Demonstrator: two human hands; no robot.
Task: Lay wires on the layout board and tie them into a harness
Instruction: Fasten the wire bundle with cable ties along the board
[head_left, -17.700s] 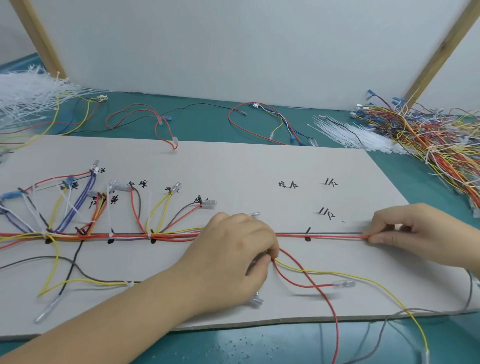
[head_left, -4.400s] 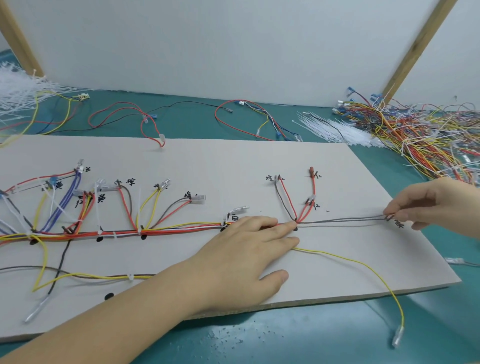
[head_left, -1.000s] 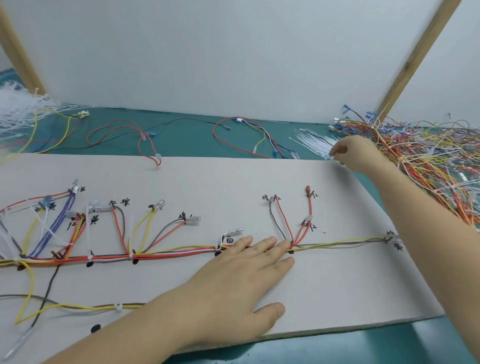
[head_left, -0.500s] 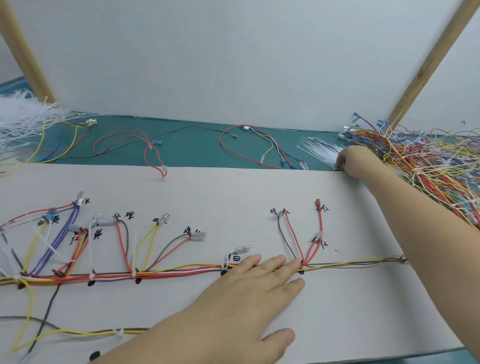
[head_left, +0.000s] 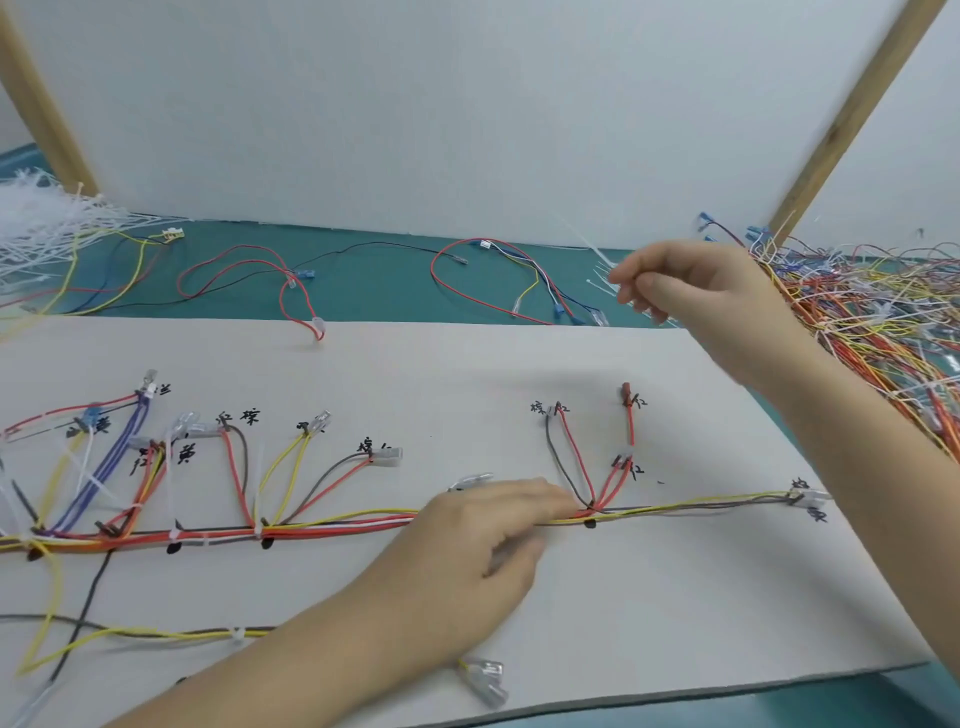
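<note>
Handwritten labels (head_left: 249, 417) (Chinese) on board (head_left: 467, 374)

hands: 2, left hand (head_left: 483, 551) and right hand (head_left: 691, 283) | layout board (head_left: 649, 597): 1, under the left hand | wooden posts: 2, one far left (head_left: 47, 114), one beyond the right hand (head_left: 852, 114) | loose wire pile (head_left: 878, 322): 1, right of the right hand | cable-tie heap (head_left: 36, 228): 1, far left

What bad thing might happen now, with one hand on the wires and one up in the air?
1. The left hand alone pins the wire bundle to the layout board; if it slips, the untied branches may spring off their marks.
2. The right hand pinches a thin white cable tie; it looks easy to drop.
</note>
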